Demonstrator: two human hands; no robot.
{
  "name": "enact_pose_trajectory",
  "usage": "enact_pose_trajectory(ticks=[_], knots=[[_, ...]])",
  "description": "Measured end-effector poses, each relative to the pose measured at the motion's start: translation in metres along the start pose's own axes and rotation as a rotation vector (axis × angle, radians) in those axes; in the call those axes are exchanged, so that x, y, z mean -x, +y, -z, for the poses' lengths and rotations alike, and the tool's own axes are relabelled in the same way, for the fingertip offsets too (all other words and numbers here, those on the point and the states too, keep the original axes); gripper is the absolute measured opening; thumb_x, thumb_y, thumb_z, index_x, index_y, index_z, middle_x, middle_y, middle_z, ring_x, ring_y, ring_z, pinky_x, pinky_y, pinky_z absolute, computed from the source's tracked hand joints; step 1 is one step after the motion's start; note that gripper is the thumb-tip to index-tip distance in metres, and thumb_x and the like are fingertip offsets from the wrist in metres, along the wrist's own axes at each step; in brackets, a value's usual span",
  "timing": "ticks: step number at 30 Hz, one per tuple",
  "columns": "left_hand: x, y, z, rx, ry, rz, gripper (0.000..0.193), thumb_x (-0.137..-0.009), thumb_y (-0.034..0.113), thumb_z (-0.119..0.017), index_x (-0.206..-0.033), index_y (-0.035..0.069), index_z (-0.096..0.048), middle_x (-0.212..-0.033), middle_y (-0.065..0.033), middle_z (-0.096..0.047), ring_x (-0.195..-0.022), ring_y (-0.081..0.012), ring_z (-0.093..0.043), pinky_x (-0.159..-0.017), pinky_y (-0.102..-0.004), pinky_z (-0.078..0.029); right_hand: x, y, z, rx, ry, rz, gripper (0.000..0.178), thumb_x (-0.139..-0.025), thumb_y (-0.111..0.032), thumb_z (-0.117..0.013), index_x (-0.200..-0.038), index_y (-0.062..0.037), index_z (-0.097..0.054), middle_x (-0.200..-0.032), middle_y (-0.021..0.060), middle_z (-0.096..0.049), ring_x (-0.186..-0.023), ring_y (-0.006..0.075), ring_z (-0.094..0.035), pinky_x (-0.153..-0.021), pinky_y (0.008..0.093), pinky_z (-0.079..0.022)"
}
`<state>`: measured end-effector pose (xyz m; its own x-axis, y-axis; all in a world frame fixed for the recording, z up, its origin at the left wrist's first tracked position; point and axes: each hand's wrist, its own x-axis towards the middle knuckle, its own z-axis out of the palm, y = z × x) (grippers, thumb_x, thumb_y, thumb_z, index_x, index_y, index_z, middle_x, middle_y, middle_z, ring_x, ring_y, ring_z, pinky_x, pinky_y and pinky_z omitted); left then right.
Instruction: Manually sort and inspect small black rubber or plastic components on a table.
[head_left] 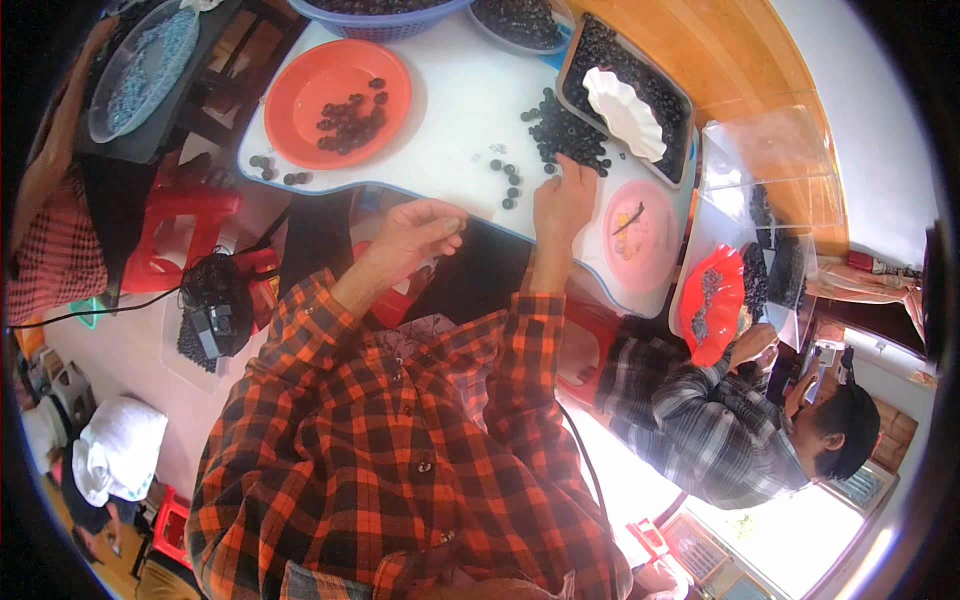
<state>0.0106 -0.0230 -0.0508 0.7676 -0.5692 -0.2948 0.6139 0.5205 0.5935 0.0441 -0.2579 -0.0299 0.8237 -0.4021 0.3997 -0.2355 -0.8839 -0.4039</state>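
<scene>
- Bare white worktop (450, 120) in the middle, btw the orange plate (338, 102) and the dark tray (628, 98): room to pass there.
- Small black rings (512, 183) lie loose near the front edge, in the way.
- Big heap of black rings (567, 135) blocks the way just ahead of the right hand (563, 205).
- Pink plate (639, 234) sits close on the right.
- Left hand (422, 228) is at the worktop's front edge, w/ a few rings (280, 172) well off to its left.

Small dark round ring-shaped pieces (566, 135), matte black, lie heaped loose on the white tabletop just beyond my fingertips; the near edge of the heap touches them. A few strays (510, 182) sit scattered singly, a little toward my left.
</scene>
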Motion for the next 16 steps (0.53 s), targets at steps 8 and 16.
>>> enact_pose_trajectory(ticks=[8,16], knots=[[-0.001,-0.001,0.0,-0.012,0.008,0.009,0.018,-0.094,0.002,-0.059,-0.111,-0.003,-0.064,-0.094,-0.0096,-0.066,-0.075,-0.0123,-0.064,-0.068,-0.0232,-0.056,0.006,0.004,0.0,0.009,-0.042,0.074,0.025,-0.07,0.004,-0.061,-0.09,-0.0096,-0.069,-0.093,0.0108,-0.059,-0.091,0.0317,-0.058,-0.077,0.0434,-0.047],[-0.002,-0.005,0.003,-0.014,-0.006,0.011,0.02,-0.096,0.002,-0.055,-0.113,-0.003,-0.063,-0.095,-0.0116,-0.066,-0.076,-0.0142,-0.064,-0.069,-0.0242,-0.056,0.016,0.003,0.008,-0.085,-0.106,-0.042,0.021,-0.075,0.001,-0.06,-0.09,-0.0086,-0.069,-0.098,0.0118,-0.061,-0.096,0.0326,-0.058,-0.083,0.0452,-0.047]])
